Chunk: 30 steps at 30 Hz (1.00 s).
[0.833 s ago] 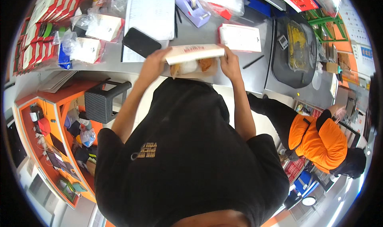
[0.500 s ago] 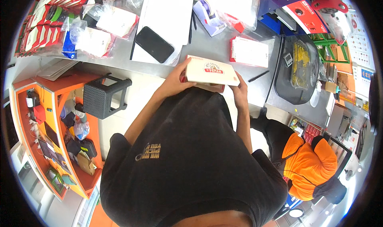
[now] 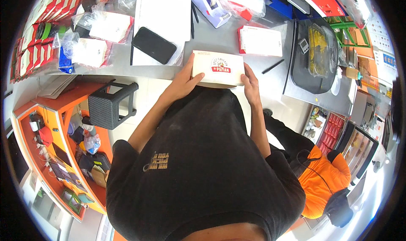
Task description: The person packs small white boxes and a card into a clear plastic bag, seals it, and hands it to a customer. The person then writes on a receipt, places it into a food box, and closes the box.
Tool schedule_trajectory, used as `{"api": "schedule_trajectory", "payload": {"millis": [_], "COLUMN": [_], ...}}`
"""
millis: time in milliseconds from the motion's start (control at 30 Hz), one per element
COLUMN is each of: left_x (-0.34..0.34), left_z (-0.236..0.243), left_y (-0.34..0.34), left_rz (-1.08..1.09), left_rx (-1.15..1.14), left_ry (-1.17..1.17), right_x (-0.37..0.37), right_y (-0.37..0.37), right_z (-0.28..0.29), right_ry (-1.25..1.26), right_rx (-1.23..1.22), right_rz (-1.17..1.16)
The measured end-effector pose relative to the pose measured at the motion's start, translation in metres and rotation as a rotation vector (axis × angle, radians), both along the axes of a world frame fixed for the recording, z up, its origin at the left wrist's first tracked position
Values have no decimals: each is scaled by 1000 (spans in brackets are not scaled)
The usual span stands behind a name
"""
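Observation:
Between both hands I hold a cream cardboard food box (image 3: pixel 218 74) with a red printed emblem on its top, close to my body at the table's front edge. My left hand (image 3: pixel 184 81) grips its left end, thumb laid along the near edge. At the right end my right hand (image 3: pixel 250 84) is closed on the box, thumb on the near corner and fingers along the side. The box's underside is hidden. Just beyond it, a black smartphone (image 3: pixel 154 45) lies on white paper sheets (image 3: pixel 163 8) on the metal table (image 3: pixel 211 40).
A tape dispenser (image 3: pixel 211 7) and a white-and-red box (image 3: pixel 260 41) stand farther back. A black pen (image 3: pixel 272 66) lies at right, near a black tray (image 3: pixel 311 67). Red-and-white cartons (image 3: pixel 50 8) fill the far left. A black stool (image 3: pixel 111 105) stands left; a person in orange (image 3: pixel 325 173) bends at right.
The box has turned slightly level and its near side now shows, with the lid looking flush. My left thumb has moved up onto its near edge. The person in orange has shifted lower.

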State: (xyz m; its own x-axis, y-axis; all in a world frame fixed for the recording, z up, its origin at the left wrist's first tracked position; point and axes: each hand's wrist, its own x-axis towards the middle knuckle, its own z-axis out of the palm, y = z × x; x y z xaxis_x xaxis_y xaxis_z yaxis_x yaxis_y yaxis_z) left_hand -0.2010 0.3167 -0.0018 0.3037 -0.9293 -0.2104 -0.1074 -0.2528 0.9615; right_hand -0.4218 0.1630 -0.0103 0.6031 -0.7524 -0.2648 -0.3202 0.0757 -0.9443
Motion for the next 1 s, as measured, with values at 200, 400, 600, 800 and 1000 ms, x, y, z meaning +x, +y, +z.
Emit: {"api": "schedule_trajectory", "payload": {"millis": [200, 400, 600, 800, 1000], "left_x": [-3, 11, 10, 5, -1], "left_z": [-19, -14, -32, -37, -34], "left_y": [-3, -2, 6, 6, 13], "left_rz": [-80, -186, -323, -419, -466], "left_rx": [-24, -123, -361, -401, -387], "left_ry": [-277, -434, -919, -1089, -1071], "right_x": [-3, 1, -22, -25, -32], "right_y": [-3, -2, -19, -34, -43], "right_z": [-9, -4, -19, -31, -36], "right_ry": [121, 169, 119, 13, -38], "right_rx": [-171, -612, -895, -988, -1043], "right_rz": [37, 163, 421, 495, 552]}}
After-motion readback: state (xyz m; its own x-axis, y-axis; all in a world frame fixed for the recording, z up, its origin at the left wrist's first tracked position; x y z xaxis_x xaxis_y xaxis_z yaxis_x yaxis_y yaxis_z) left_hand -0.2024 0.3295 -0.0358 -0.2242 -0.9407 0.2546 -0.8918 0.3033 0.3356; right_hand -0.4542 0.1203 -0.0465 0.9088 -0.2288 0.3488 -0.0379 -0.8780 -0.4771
